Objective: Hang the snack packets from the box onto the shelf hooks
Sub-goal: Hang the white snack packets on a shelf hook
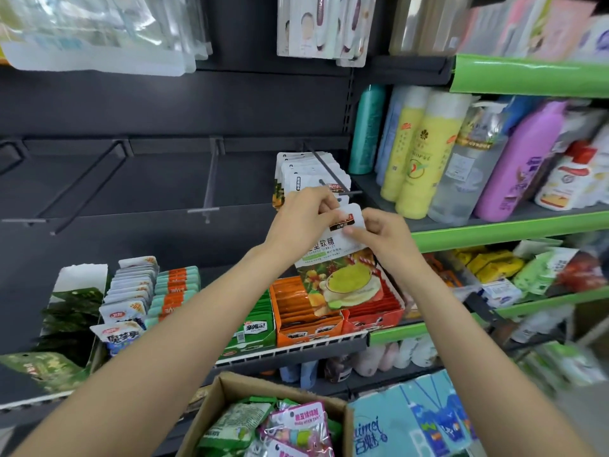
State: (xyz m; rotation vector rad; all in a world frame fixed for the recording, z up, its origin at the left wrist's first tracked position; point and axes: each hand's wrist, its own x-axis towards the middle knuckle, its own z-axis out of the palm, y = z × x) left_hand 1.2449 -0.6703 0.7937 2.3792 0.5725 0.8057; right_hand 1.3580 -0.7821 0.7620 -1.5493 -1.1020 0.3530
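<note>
Below my arms sits the cardboard box (230, 387) of snacks, while my left hand (301, 217) and right hand (384, 232) both pinch the snack packet's (339, 268) top just before the loaded shelf hook (329, 171).

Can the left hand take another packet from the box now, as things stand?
Probably not yet: the left hand and right hand both pinch the top of one packet near the hook. The box is open below.

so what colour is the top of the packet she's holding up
White along the top of the packet, with a dark label strip; seen in the head view.
</note>
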